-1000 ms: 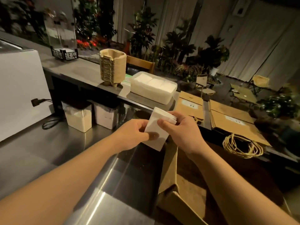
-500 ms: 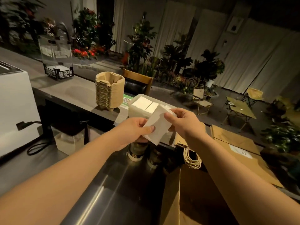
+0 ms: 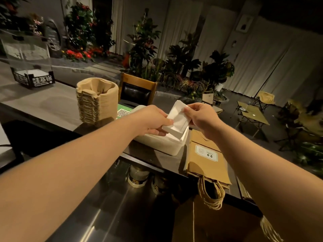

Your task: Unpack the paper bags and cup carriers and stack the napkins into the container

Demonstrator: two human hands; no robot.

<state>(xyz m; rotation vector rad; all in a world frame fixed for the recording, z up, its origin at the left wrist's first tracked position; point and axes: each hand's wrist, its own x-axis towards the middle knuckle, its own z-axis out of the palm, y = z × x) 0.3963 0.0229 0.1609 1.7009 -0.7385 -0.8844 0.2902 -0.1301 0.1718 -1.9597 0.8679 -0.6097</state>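
Holding a stack of napkins (image 3: 177,120) at the centre of the frame, both hands are being kept directly above the container (image 3: 162,145). The stack is being pinched at its lower left edge by the left hand (image 3: 153,119), thumb on top and fingers curled beneath. Its upper right corner is being gripped by the right hand (image 3: 201,117), fingers bent round the edge. The stack is tilted, with its low corner just over the right end of the container; whether it is touching the napkins inside cannot be told.

Compared with a second ago, the stack is being carried away from the lower counter edge and up to the container on the raised counter (image 3: 43,105). Half a second ago it was being held short of the container; it is now being positioned over the opening. The transfer is therefore judged to be nearly finished, with only lowering and release outstanding.

Cup carriers (image 3: 97,100) are standing stacked left of centre. Flattened bags (image 3: 206,159) are lying right of the container, handles hanging over the counter edge. An open bag (image 3: 209,224) is showing at the lower right, so unpacking is judged to be partly done.
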